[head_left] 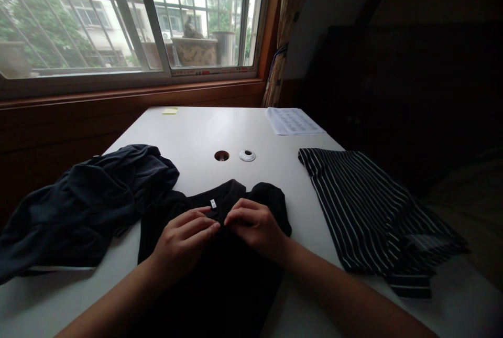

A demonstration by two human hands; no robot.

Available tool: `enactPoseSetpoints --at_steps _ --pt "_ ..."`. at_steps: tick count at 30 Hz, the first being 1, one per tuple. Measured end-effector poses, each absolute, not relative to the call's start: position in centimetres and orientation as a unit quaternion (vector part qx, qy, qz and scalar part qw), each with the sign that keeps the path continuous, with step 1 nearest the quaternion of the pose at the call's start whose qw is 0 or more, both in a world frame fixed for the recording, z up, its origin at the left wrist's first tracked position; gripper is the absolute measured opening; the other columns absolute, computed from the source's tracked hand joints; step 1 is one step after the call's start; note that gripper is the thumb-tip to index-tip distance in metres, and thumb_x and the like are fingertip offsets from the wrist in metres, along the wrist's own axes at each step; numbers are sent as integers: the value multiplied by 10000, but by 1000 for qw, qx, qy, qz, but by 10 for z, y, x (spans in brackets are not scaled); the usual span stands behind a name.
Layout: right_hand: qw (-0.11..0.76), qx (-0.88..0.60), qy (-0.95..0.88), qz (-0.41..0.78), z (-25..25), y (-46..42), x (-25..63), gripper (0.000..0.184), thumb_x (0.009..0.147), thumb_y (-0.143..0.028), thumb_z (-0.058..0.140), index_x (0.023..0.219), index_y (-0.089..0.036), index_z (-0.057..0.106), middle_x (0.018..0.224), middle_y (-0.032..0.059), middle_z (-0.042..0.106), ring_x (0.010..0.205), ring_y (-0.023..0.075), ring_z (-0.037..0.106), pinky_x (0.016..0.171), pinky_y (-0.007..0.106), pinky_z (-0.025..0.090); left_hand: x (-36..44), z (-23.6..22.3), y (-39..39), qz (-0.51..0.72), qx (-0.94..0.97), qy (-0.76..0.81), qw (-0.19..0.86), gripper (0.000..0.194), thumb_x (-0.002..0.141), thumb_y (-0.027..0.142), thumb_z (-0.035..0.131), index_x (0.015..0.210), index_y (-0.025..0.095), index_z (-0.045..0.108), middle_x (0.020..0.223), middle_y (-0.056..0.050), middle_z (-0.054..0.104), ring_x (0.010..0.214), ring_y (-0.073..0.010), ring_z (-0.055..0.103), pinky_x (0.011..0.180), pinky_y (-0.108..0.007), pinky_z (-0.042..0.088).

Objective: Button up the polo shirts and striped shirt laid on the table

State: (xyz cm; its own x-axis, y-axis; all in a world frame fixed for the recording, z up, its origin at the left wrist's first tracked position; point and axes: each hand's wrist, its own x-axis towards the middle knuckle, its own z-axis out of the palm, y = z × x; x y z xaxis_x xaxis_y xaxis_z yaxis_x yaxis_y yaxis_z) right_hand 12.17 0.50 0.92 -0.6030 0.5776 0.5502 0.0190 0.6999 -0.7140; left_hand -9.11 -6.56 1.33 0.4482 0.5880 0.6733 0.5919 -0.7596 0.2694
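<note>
A black collared shirt (pixel 236 275) lies on the white table in front of me, its collar pointing away and a small white label (pixel 213 204) showing inside the neck. My left hand (pixel 184 238) is closed on the left side of the neck opening, fingertips pinching the fabric. Close beside it, my right hand (pixel 255 225) pinches the shirt just below the collar on the right. The fingertips of both hands nearly meet. Whether a button sits between them is too dark and small to make out.
Crumpled dark blue clothing (pixel 90 202) lies at the left. A black-and-white striped garment (pixel 361 207) hangs over the table's right side. Farther back are a cable hole (pixel 222 155), its round white cover (pixel 247 155), printed sheets (pixel 294 121) and a yellow note (pixel 170 110).
</note>
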Motion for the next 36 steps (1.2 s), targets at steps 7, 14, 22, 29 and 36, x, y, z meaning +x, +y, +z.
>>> enactPoseSetpoints --at_steps 7,14,22,29,36 --pt "440 -151 -840 279 4 3 121 267 869 -92 560 1097 -201 648 914 41 621 688 112 577 590 224 500 -94 5 -72 -408 -812 -417 -17 118 909 112 622 966 189 691 1034 -66 679 1101 -230 654 884 -311 606" --pt "454 -167 -837 255 3 3 119 233 862 -106 598 1039 -212 704 885 31 612 746 126 609 655 243 531 -94 7 -69 -419 -825 -379 -12 197 883 66 639 1037 184 675 1006 -63 677 1089 -227 645 951 -375 582" --pt "461 -158 -845 220 0 2 120 213 852 -110 621 1030 -193 702 847 31 617 723 128 601 635 245 522 -90 8 -70 -424 -823 -378 33 176 862 80 669 1015 168 673 961 -66 677 930 -195 683 845 -337 613" --pt "453 -143 -854 210 4 3 121 180 897 -131 587 1028 -201 689 836 36 625 727 138 613 641 258 529 -83 13 -73 -432 -819 -372 60 127 868 53 644 954 146 634 891 -57 673 870 -176 689 823 -306 612" --pt "428 -162 -878 140 5 -1 122 171 886 -144 584 1025 -192 669 830 39 629 708 152 603 641 290 505 -81 12 -74 -413 -824 -381 73 151 870 45 627 960 165 610 875 -51 671 844 -176 686 806 -309 602"
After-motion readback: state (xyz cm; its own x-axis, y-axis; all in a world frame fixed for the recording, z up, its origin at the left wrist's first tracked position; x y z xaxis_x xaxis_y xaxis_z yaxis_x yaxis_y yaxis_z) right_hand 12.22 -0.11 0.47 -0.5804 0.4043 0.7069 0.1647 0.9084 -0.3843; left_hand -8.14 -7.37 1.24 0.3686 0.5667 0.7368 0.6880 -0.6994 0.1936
